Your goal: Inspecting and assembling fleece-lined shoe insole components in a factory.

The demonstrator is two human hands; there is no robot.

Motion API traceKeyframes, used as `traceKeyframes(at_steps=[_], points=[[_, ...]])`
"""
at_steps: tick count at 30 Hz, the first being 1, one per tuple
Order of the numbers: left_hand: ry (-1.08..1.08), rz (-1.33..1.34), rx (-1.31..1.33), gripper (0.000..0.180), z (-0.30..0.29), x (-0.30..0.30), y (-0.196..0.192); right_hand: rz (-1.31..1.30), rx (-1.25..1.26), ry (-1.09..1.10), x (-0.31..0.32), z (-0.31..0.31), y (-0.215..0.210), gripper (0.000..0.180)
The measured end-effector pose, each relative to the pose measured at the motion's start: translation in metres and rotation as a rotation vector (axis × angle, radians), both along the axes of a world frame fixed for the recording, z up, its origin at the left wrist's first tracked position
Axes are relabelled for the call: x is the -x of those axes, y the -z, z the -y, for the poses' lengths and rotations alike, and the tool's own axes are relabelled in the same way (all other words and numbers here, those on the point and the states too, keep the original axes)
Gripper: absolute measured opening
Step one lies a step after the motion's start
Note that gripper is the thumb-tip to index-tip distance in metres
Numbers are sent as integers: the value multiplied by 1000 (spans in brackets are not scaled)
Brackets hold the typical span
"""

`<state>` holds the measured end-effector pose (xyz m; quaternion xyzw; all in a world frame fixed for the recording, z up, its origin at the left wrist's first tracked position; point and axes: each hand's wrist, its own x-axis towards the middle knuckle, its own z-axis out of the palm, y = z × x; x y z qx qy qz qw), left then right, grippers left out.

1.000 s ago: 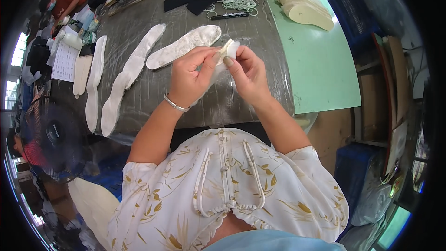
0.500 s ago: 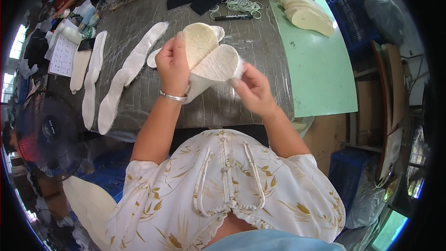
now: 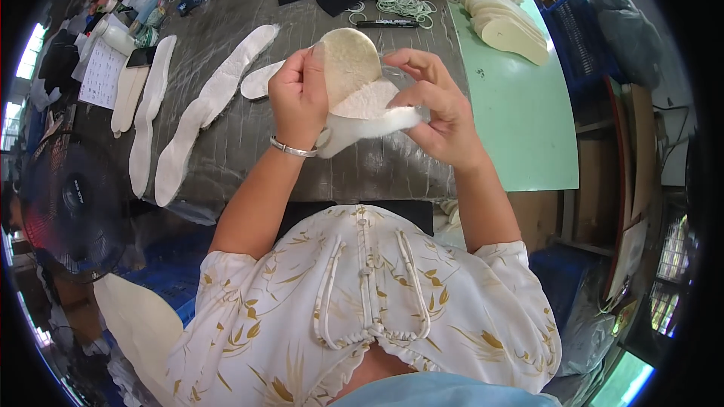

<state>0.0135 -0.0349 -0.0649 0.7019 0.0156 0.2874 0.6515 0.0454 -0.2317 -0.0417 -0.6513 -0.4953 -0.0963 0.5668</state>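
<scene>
Above the middle of the table, my left hand [image 3: 300,94] is closed on cream insoles [image 3: 351,60], thumb on top, with one rounded end standing up. Below that end, a second white fleecy end [image 3: 368,102] is bent over; its fluffy rim sticks out to the right. My right hand [image 3: 441,109] pinches that fluffy rim between thumb and fingers, with the index finger raised. Whether the two ends belong to one folded piece or to separate insoles, I cannot tell. Just left of my left hand, another white insole [image 3: 259,83] lies on the table.
Long white insole pieces [image 3: 215,98] lie on the dark table [image 3: 362,173] to the left. A black marker [image 3: 387,24] and pale rings [image 3: 403,4] lie at the back. Stacked cream insoles [image 3: 509,26] rest on the green board [image 3: 528,128]. A fan [image 3: 75,196] stands at the left.
Both hands have shifted to the right with the insoles. The right-hand fleecy end, upright before, is now folded down toward me, and my right hand has turned over its rim.
</scene>
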Motion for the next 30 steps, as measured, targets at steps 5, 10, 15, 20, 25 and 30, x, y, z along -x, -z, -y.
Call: traceKeyframes(at_steps=[5, 10, 15, 20, 25, 30], points=[[182, -9, 85, 33, 2, -1, -3, -339, -206, 130, 4, -4, 9, 17], [517, -15, 205, 47, 5, 9, -2, -454, -207, 272, -1, -2, 9, 21], [594, -10, 117, 33, 6, 21, 8, -488, -173, 329, -1, 0, 9, 23], [457, 32, 59, 31, 16, 31, 14, -430, -152, 313, -1, 4, 11, 23], [111, 188, -336, 29, 19, 35, 11, -128, -42, 419, 3, 11, -3, 33], [84, 235, -454, 30, 18, 36, 5, 53, 197, 308, 12, 31, -36, 39]])
